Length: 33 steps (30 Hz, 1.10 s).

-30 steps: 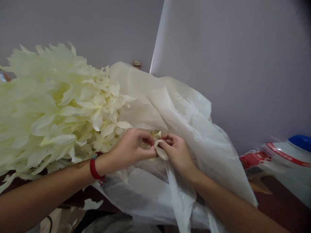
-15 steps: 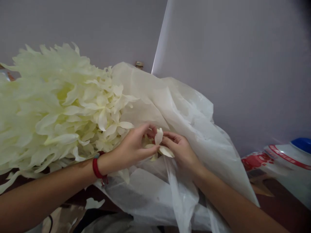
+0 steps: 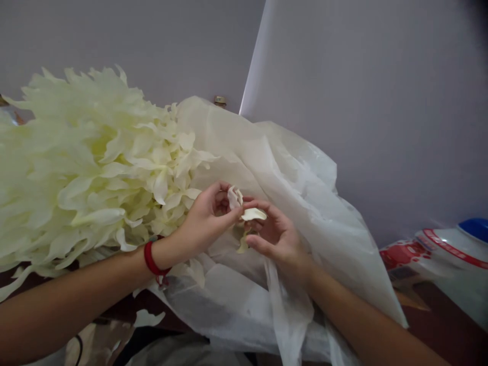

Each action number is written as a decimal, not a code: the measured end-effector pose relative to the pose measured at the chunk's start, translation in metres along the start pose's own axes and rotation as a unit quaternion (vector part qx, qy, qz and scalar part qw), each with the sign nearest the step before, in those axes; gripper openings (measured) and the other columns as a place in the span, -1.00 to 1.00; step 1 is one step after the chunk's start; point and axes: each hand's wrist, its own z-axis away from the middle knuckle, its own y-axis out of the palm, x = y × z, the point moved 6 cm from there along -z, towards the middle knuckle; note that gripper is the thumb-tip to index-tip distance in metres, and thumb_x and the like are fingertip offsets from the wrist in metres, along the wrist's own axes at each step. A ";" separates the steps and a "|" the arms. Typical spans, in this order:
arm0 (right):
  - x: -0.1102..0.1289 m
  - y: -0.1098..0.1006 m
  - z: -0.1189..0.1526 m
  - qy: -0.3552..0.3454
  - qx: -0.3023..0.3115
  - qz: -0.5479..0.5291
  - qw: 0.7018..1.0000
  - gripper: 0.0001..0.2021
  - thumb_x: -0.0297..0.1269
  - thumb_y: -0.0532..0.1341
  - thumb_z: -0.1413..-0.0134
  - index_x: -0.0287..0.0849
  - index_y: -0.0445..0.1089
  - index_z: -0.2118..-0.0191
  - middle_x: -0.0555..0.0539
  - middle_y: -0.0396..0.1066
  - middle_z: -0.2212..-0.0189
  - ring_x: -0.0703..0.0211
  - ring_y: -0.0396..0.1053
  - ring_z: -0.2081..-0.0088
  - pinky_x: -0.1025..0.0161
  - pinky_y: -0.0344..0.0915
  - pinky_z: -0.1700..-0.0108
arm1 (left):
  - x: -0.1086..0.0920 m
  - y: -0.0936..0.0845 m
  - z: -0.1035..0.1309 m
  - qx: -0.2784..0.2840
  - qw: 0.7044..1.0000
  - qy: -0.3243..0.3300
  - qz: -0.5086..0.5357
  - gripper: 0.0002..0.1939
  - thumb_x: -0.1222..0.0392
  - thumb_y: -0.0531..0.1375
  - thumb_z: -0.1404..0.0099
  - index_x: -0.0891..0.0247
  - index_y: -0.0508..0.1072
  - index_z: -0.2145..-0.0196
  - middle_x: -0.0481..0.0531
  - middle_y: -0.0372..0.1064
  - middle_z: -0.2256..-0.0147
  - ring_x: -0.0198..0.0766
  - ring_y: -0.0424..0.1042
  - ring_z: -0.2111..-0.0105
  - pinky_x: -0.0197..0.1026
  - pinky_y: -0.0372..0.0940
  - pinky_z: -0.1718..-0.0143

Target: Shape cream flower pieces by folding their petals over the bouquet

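My left hand (image 3: 211, 211), with a red cord bracelet at the wrist, is closed on a small cream flower (image 3: 235, 197) between thumb and fingers. Facing it, my right hand (image 3: 280, 236) has its fingers curved around the flower's right side, under a cream petal (image 3: 254, 214); whether it grips anything I cannot tell. A yellowish petal (image 3: 242, 244) hangs below the fingers. Both hands are over a crumpled white plastic bag (image 3: 297, 188). Left of them spreads a large pile of pale cream flowers (image 3: 91, 168).
A white container with a blue lid (image 3: 475, 231) and red label lies at the right on the dark red table (image 3: 450, 323). A small metallic object (image 3: 220, 100) is behind the bag. One loose petal (image 3: 148, 318) lies near the front edge. Grey walls rise behind.
The flower has turned and moved up and left with my left hand. My right hand's thumb and fingers have spread apart, with the thumb now lower.
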 end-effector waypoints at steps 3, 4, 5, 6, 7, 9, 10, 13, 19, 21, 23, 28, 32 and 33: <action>0.000 -0.005 -0.001 -0.021 -0.027 0.022 0.999 -0.84 -0.18 0.48 -0.04 0.01 0.57 0.24 -0.05 0.53 0.03 0.15 0.54 0.09 0.19 0.48 0.02 | 0.000 0.002 0.000 0.005 0.999 -0.029 0.032 -0.77 0.19 0.34 -0.19 0.29 0.37 0.27 -0.02 0.42 0.32 -0.34 0.46 0.30 -0.29 0.36 0.23; -0.001 -0.007 -0.002 -0.026 -0.032 0.024 0.999 -0.85 -0.15 0.47 -0.05 0.00 0.58 0.25 -0.05 0.54 0.07 0.14 0.54 0.10 0.18 0.49 0.03 | 0.001 0.003 0.000 0.007 0.999 -0.036 0.040 -0.78 0.19 0.35 -0.18 0.29 0.39 0.30 -0.04 0.41 0.34 -0.35 0.45 0.32 -0.30 0.35 0.24; -0.001 -0.007 -0.002 -0.031 -0.032 0.026 0.999 -0.82 -0.13 0.48 -0.03 -0.01 0.58 0.26 -0.06 0.55 0.09 0.12 0.54 0.10 0.17 0.51 0.05 | 0.001 0.003 0.000 0.009 0.998 -0.040 0.047 -0.78 0.18 0.36 -0.18 0.29 0.39 0.33 -0.06 0.39 0.36 -0.36 0.44 0.33 -0.30 0.34 0.25; -0.002 -0.008 -0.002 -0.036 -0.033 0.029 0.998 -0.80 -0.12 0.50 0.00 -0.01 0.59 0.26 -0.07 0.55 0.09 0.10 0.55 0.11 0.16 0.52 0.07 | 0.001 0.004 0.000 0.010 0.998 -0.043 0.053 -0.77 0.17 0.37 -0.17 0.29 0.39 0.36 -0.07 0.37 0.38 -0.37 0.43 0.35 -0.31 0.33 0.27; -0.002 -0.008 -0.002 -0.040 -0.034 0.033 0.998 -0.78 -0.12 0.51 0.02 -0.02 0.59 0.26 -0.08 0.55 0.09 0.08 0.55 0.11 0.16 0.52 0.09 | 0.001 0.005 0.000 0.010 0.997 -0.044 0.058 -0.76 0.16 0.38 -0.16 0.29 0.39 0.38 -0.09 0.35 0.40 -0.38 0.41 0.36 -0.32 0.32 0.29; -0.002 -0.009 -0.002 -0.047 -0.045 0.042 0.997 -0.81 -0.14 0.50 0.01 -0.03 0.60 0.26 -0.08 0.55 0.11 0.07 0.54 0.08 0.16 0.52 0.07 | 0.002 0.006 0.000 0.012 0.997 -0.044 0.064 -0.73 0.16 0.40 -0.15 0.29 0.37 0.44 -0.10 0.34 0.42 -0.39 0.38 0.38 -0.34 0.30 0.32; -0.002 -0.010 -0.001 -0.049 -0.053 0.046 0.996 -0.83 -0.15 0.49 -0.02 -0.03 0.60 0.27 -0.08 0.55 0.12 0.07 0.54 0.08 0.16 0.51 0.05 | 0.002 0.007 0.000 0.013 0.997 -0.043 0.066 -0.72 0.16 0.40 -0.15 0.29 0.36 0.46 -0.09 0.35 0.42 -0.40 0.38 0.39 -0.35 0.29 0.33; -0.002 -0.013 -0.001 -0.047 -0.072 0.055 0.995 -0.85 -0.16 0.47 -0.05 -0.04 0.61 0.26 -0.07 0.58 0.18 0.08 0.55 0.12 0.14 0.51 0.04 | 0.001 0.006 0.000 0.011 0.996 -0.047 0.071 -0.72 0.17 0.40 -0.15 0.29 0.35 0.47 -0.06 0.41 0.39 -0.41 0.38 0.40 -0.37 0.28 0.37; -0.004 -0.018 -0.003 -0.040 -0.095 0.062 0.993 -0.78 -0.07 0.48 -0.02 -0.06 0.60 0.27 -0.06 0.62 0.24 0.09 0.58 0.23 0.14 0.55 0.13 | -0.002 0.002 0.002 -0.007 0.994 -0.076 0.074 -0.71 0.23 0.40 -0.10 0.26 0.30 0.43 -0.11 0.42 0.42 -0.45 0.36 0.49 -0.39 0.26 0.45; -0.005 -0.020 -0.004 -0.037 -0.102 0.068 0.992 -0.77 -0.06 0.47 -0.02 -0.07 0.60 0.28 -0.06 0.63 0.28 0.09 0.59 0.25 0.14 0.55 0.16 | -0.003 0.001 0.002 -0.008 0.993 -0.090 0.079 -0.71 0.24 0.38 -0.11 0.25 0.28 0.42 -0.12 0.42 0.44 -0.46 0.35 0.51 -0.41 0.23 0.47; -0.007 -0.021 -0.004 -0.035 -0.111 0.074 0.990 -0.77 -0.06 0.46 -0.04 -0.08 0.59 0.26 -0.06 0.63 0.30 0.10 0.59 0.28 0.15 0.54 0.18 | -0.006 0.001 0.002 0.000 0.991 -0.105 0.086 -0.73 0.23 0.35 -0.13 0.24 0.27 0.41 -0.12 0.42 0.45 -0.45 0.35 0.51 -0.41 0.21 0.47; -0.009 -0.023 -0.005 -0.043 -0.128 0.091 0.987 -0.72 0.00 0.46 -0.01 -0.10 0.55 0.32 -0.08 0.62 0.30 0.08 0.57 0.26 0.12 0.52 0.15 | -0.028 0.000 0.004 0.030 0.987 -0.127 0.089 -0.79 0.30 0.31 -0.18 0.24 0.29 0.43 -0.15 0.32 0.50 -0.47 0.30 0.52 -0.44 0.16 0.50; -0.006 -0.022 -0.003 -0.051 -0.134 0.111 0.983 -0.72 0.01 0.44 -0.03 -0.10 0.53 0.32 -0.08 0.59 0.30 0.07 0.56 0.24 0.12 0.49 0.12 | -0.048 0.000 0.005 0.035 0.993 -0.109 0.002 -0.79 0.28 0.31 -0.19 0.21 0.30 0.41 -0.07 0.41 0.43 -0.42 0.35 0.47 -0.44 0.13 0.53; -0.004 -0.022 -0.003 -0.054 -0.136 0.117 0.982 -0.73 0.00 0.43 -0.04 -0.09 0.53 0.32 -0.08 0.59 0.29 0.07 0.55 0.23 0.11 0.49 0.11 | -0.054 0.000 0.006 0.031 0.994 -0.097 -0.029 -0.79 0.27 0.31 -0.18 0.21 0.29 0.42 -0.05 0.42 0.41 -0.39 0.37 0.46 -0.43 0.12 0.54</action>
